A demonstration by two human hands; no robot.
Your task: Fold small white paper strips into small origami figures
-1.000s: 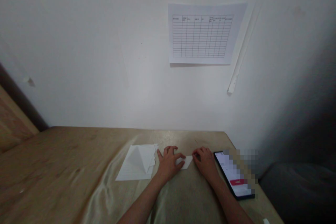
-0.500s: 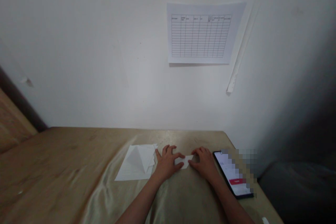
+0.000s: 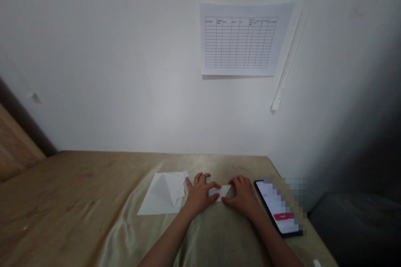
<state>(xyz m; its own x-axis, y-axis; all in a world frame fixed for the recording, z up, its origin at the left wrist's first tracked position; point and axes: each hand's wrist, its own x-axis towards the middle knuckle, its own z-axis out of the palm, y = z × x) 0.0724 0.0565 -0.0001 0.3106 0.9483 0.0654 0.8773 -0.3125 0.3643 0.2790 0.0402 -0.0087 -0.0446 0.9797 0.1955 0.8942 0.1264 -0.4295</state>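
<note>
A small folded white paper [image 3: 221, 192] lies on the beige cloth between my two hands. My left hand [image 3: 199, 194] rests flat on its left part, fingers spread, thumb reaching over the paper. On the paper's right end my right hand [image 3: 243, 194] presses down with its fingers, its thumb at the lower edge. Left of my left hand lies a stack of white sheets [image 3: 163, 194] with a folded triangular piece on top.
A phone [image 3: 277, 210] with a lit screen lies at the right, close to the table's [image 3: 72, 187] right edge. The white wall behind carries a printed grid sheet [image 3: 242, 41] and a white strip [image 3: 288, 64]. A wooden board [image 3: 15, 146] leans at far left.
My right hand has slid leftward along the small paper, covering more of it. My left hand has stayed in place.
</note>
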